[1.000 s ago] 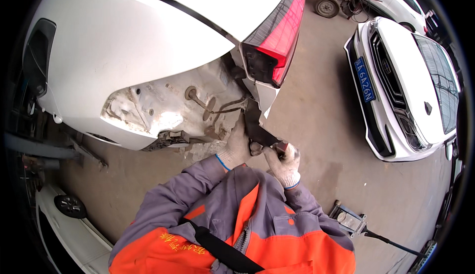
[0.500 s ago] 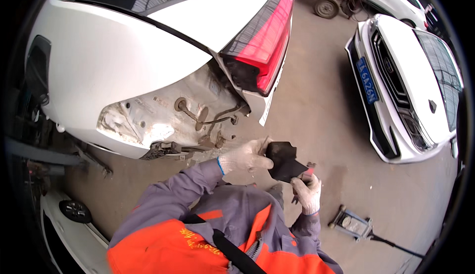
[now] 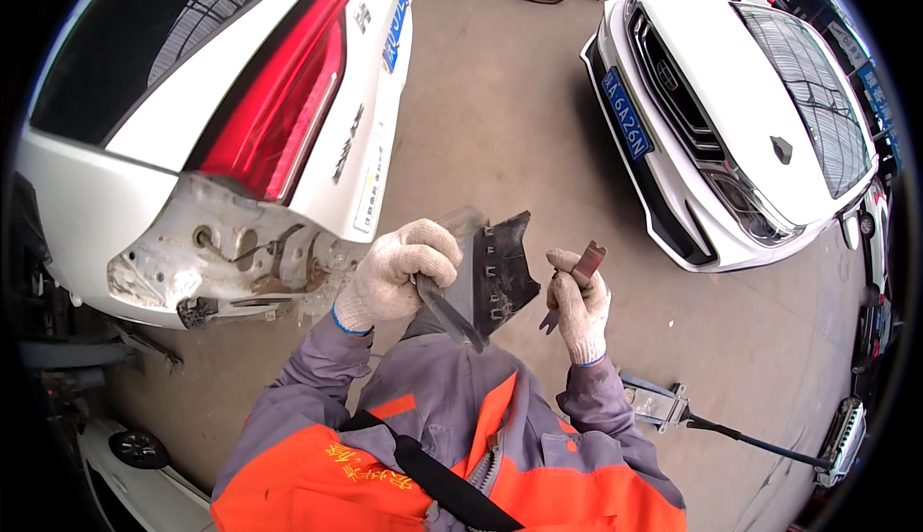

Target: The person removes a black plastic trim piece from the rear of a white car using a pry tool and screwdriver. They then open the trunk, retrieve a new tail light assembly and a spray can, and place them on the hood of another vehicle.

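The black plastic piece (image 3: 508, 277) has turned over, apart from the nearest car (image 3: 91, 186), exposing its clips (image 3: 491, 271); the left hand (image 3: 409, 268) alone grasps it; the right hand's (image 3: 582, 313) fingers have left it, clenching a reddish tool (image 3: 588, 263).

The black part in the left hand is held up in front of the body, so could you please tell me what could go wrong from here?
The left hand grips the black part at one side only, so it might slip and drop to the floor.
The small tabs along it stand exposed and could perhaps snap if knocked.
The right hand holds a reddish tool close by; its forked end might scratch the part.
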`<state>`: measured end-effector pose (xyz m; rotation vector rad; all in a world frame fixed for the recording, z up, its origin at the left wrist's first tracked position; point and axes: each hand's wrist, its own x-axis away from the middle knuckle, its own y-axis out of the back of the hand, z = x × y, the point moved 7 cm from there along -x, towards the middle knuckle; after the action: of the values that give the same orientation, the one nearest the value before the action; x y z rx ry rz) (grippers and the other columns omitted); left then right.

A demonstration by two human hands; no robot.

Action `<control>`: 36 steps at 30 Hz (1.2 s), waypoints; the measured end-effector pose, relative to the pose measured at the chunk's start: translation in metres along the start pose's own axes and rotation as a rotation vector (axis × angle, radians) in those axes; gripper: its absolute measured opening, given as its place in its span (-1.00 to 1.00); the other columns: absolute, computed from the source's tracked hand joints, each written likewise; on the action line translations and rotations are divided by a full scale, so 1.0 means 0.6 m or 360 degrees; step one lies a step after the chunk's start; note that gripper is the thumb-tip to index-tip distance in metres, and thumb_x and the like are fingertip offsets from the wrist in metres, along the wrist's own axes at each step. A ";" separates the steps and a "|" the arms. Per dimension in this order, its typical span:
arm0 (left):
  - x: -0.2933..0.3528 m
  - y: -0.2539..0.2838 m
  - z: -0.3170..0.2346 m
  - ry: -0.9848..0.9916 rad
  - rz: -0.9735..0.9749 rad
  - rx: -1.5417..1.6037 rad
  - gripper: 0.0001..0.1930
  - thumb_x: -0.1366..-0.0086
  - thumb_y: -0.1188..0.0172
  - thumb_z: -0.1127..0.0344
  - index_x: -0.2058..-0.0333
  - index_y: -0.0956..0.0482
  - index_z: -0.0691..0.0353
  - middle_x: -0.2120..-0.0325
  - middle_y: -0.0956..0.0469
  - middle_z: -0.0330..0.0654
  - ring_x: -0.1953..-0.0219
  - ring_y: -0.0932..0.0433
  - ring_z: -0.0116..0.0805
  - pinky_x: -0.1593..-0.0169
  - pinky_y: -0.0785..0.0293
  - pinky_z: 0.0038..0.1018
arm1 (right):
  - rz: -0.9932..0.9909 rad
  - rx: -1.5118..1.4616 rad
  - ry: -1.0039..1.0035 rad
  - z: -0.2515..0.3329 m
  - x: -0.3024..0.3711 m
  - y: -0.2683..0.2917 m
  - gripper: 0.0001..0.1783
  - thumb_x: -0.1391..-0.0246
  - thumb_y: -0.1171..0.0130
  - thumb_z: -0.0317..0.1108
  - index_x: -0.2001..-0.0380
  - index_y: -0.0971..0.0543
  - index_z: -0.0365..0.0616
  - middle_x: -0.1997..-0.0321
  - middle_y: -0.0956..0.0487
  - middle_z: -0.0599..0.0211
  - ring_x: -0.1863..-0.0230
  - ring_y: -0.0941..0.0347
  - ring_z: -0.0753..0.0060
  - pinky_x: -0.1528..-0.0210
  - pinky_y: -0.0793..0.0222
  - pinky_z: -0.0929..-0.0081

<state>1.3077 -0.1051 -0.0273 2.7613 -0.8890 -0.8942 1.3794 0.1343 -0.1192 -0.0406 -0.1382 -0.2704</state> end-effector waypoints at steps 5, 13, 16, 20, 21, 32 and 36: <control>-0.107 -0.016 0.061 -0.0084 0.0009 -0.0108 -0.69 0.18 -0.25 0.72 0.44 -0.55 0.16 0.37 -0.53 -0.20 0.31 -0.58 -0.23 0.31 -0.49 -0.42 | 0.0081 0.0008 0.0233 0.006 -0.115 0.039 -0.73 -0.25 0.02 -0.51 0.06 -0.56 -0.34 0.51 -0.48 0.36 0.50 -0.41 0.58 0.49 -0.38 0.59; -0.381 -0.019 0.224 -0.0335 0.0054 -0.0361 -0.67 0.29 -0.33 0.60 0.45 -0.57 0.11 0.37 -0.55 -0.22 0.36 -0.58 -0.17 0.33 -0.49 -0.37 | -0.0092 0.0214 0.0208 0.052 -0.373 0.161 -0.73 -0.25 0.05 -0.52 0.07 -0.58 -0.29 0.50 -0.51 0.35 0.49 -0.43 0.58 0.47 -0.41 0.61; -0.497 -0.012 0.261 -0.0439 0.0156 -0.0500 -0.68 0.31 -0.34 0.52 0.46 -0.56 0.09 0.38 -0.55 -0.26 0.44 -0.56 -0.19 0.42 -0.43 -0.37 | -0.0180 0.0270 0.0196 0.072 -0.478 0.200 -0.72 -0.23 0.04 -0.51 0.08 -0.59 -0.29 0.53 -0.49 0.39 0.53 -0.38 0.61 0.48 -0.39 0.61; -0.599 0.017 0.339 -0.0402 0.0194 -0.0632 -0.67 0.34 -0.29 0.53 0.47 -0.55 0.08 0.38 -0.56 -0.26 0.47 -0.53 -0.18 0.43 -0.42 -0.33 | -0.0230 0.0007 -0.0005 0.064 -0.619 0.184 -0.72 -0.22 0.01 -0.49 0.08 -0.61 -0.27 0.54 -0.46 0.47 0.54 -0.35 0.68 0.50 -0.28 0.66; -0.619 0.027 0.361 -0.0362 0.0172 -0.0648 -0.67 0.34 -0.29 0.53 0.47 -0.55 0.08 0.38 -0.55 -0.26 0.47 -0.53 -0.17 0.43 -0.42 -0.33 | -0.0225 -0.0025 -0.0050 0.058 -0.664 0.176 -0.72 -0.22 0.01 -0.47 0.08 -0.59 -0.29 0.54 -0.46 0.46 0.53 -0.35 0.66 0.49 -0.28 0.65; -0.722 0.079 0.860 0.1469 -0.1029 0.1786 -0.86 -0.11 -0.03 0.58 0.39 -0.40 0.16 0.58 -0.27 -0.30 0.59 -0.23 -0.52 0.56 -0.12 -0.53 | 0.0186 0.0173 -0.0085 0.043 -1.235 0.097 -0.69 -0.24 0.01 -0.39 0.02 -0.57 -0.23 0.51 -0.47 0.46 0.55 -0.34 0.66 0.47 -0.28 0.61; -0.810 0.132 1.001 0.1340 -0.1372 0.2058 -0.81 -0.30 -0.05 0.37 0.49 -0.26 0.06 0.66 -0.10 -0.39 0.67 -0.05 -0.54 0.62 0.04 -0.55 | 0.0448 0.0390 -0.0023 0.085 -1.462 0.036 -0.65 -0.23 0.02 -0.33 -0.01 -0.55 -0.22 0.44 -0.55 0.35 0.45 -0.46 0.53 0.34 -0.39 0.49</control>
<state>0.6097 0.1484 -0.2545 3.9103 0.0479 1.3917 0.5414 0.3892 -0.1935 0.1802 -0.1768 0.0290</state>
